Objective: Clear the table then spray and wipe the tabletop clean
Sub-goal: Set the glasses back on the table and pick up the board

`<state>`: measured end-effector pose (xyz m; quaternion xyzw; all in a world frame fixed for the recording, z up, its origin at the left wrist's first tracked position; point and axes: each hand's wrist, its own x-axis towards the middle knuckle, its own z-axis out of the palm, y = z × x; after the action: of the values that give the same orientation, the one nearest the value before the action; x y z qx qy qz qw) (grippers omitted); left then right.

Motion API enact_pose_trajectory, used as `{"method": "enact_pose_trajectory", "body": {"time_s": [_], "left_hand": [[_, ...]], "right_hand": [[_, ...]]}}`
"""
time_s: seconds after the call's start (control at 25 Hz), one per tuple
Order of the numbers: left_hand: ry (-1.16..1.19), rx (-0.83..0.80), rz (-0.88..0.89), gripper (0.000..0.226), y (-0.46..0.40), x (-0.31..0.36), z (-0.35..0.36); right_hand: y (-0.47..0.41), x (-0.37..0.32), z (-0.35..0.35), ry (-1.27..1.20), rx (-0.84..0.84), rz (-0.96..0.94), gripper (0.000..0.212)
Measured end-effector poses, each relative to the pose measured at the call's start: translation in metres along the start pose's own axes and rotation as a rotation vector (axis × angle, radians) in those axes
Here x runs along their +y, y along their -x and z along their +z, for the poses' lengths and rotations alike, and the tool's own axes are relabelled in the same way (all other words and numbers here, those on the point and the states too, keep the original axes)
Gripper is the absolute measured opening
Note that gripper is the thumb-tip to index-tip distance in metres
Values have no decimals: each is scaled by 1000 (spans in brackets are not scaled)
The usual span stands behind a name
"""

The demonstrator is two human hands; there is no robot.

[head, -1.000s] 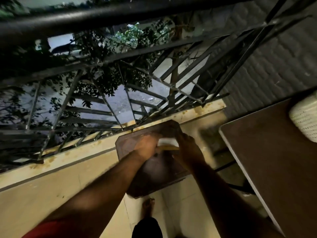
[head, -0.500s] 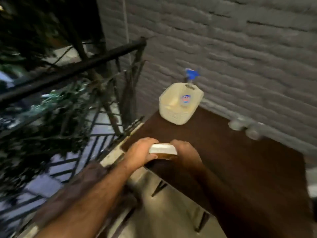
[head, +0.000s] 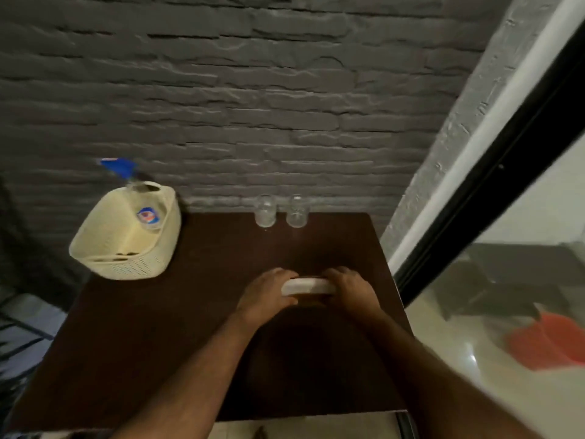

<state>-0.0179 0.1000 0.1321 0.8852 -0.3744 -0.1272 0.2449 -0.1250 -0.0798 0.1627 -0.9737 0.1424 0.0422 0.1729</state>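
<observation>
A dark brown square table [head: 158, 327] stands against a grey brick wall. Both hands hold a small whitish bowl-like dish [head: 305, 286] just over the tabletop's middle right. My left hand [head: 267, 296] grips its left side and my right hand [head: 348, 291] grips its right side. A cream plastic basket [head: 126, 239] sits on the table's far left corner with a blue-topped spray bottle [head: 122, 167] sticking out of it. Two clear glasses [head: 266, 210] [head: 297, 211] stand at the far edge by the wall.
The grey brick wall [head: 253, 106] closes off the far side. A glass door with a black frame [head: 493, 172] runs along the right, with something orange [head: 550, 343] behind it. Pale floor tiles [head: 304, 426] show below the table's near edge.
The view swung from the balcony railing and a low stool to the table. Both hands kept hold of the dish and carried it over the tabletop.
</observation>
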Motion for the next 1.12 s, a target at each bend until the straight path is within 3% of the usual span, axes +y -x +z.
{"method": "enact_pose_trajectory", "body": {"time_s": [0.32,0.52,0.84,1.12], "left_hand": [[-1,-108,57,58,-117,15,15],[-44,-151,5,60,-189,20,37],[-41,-59,-189,63,-336,23,61],[-104,-9,-279,63,-390,5,89]], "right_hand": [[-70,73,-9,57,25,143,51],[-130,122,-5,43,10,178,46],[-269,207,-18,27,30,116,45],[-338,238,-2,56,-64,81,54]]}}
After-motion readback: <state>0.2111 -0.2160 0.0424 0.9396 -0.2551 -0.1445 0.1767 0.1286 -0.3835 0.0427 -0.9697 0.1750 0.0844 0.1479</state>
